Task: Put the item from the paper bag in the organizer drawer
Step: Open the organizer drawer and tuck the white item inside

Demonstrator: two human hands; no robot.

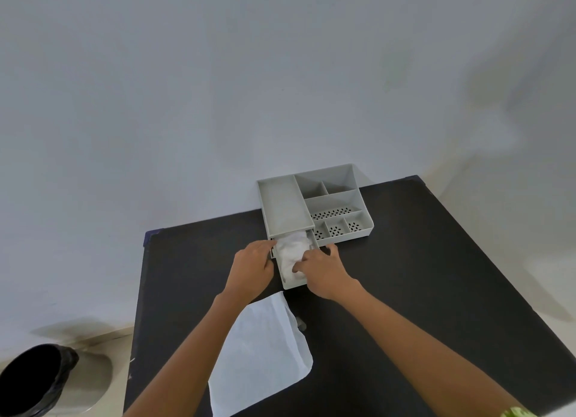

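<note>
A grey organizer (339, 198) with several compartments stands at the far edge of the black table. Its drawer (294, 283) is pulled out toward me. A crumpled white cloth (291, 249) lies inside the drawer. My left hand (251, 268) rests against the drawer's left side. My right hand (322, 271) has its fingers on the cloth, pressing it into the drawer. The white paper bag (261, 351) lies flat on the table between my forearms.
The black table (436, 260) stands against a pale wall. A bin lined with a black bag (34, 379) stands on the floor at the lower left. A small grey object (301, 323) lies beside the bag's right edge.
</note>
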